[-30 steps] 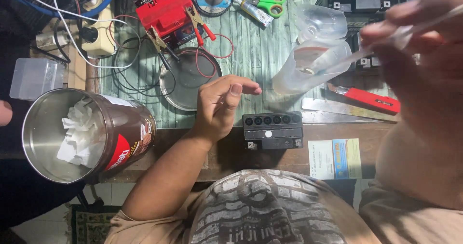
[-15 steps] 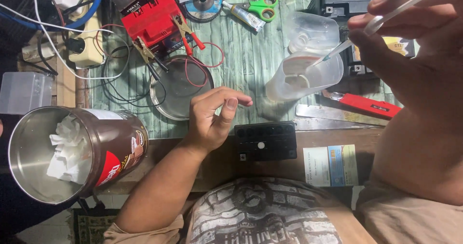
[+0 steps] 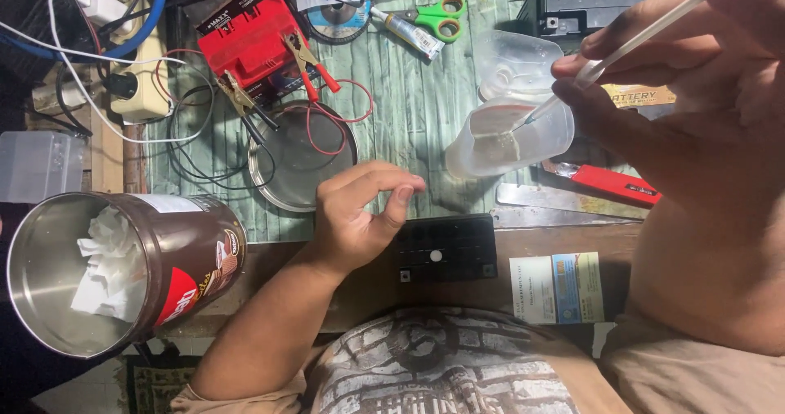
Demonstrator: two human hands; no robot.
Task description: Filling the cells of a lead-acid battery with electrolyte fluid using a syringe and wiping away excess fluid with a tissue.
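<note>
Right hand (image 3: 687,78) is raised close to the camera, grip pinched on a thin white tube (image 3: 630,46) held between thumb and fingers. The tube slants down-left and its tip sits inside the mouth of a clear plastic cup (image 3: 511,140). The cup lies tilted on the green table (image 3: 409,103) with a little murky liquid inside. A second clear cup (image 3: 515,62) sits just behind it.

Left hand (image 3: 360,218) hovers low over the table edge, grip loose and holding nothing, fingers curled with thumb and forefinger close together. Just beside it, to its right, lies a small black battery (image 3: 446,249). Just above the hand sits a round metal lid (image 3: 301,156), with red and black wires looped over it.

Red charger box (image 3: 249,42) with clamps sits at the back left. Green scissors (image 3: 437,17) and a small glue tube (image 3: 409,31) lie at the back centre. A red-handled tool (image 3: 609,183) lies to the right of the cup. Brown tin (image 3: 123,271) with crumpled white paper inside stands at the left edge.
</note>
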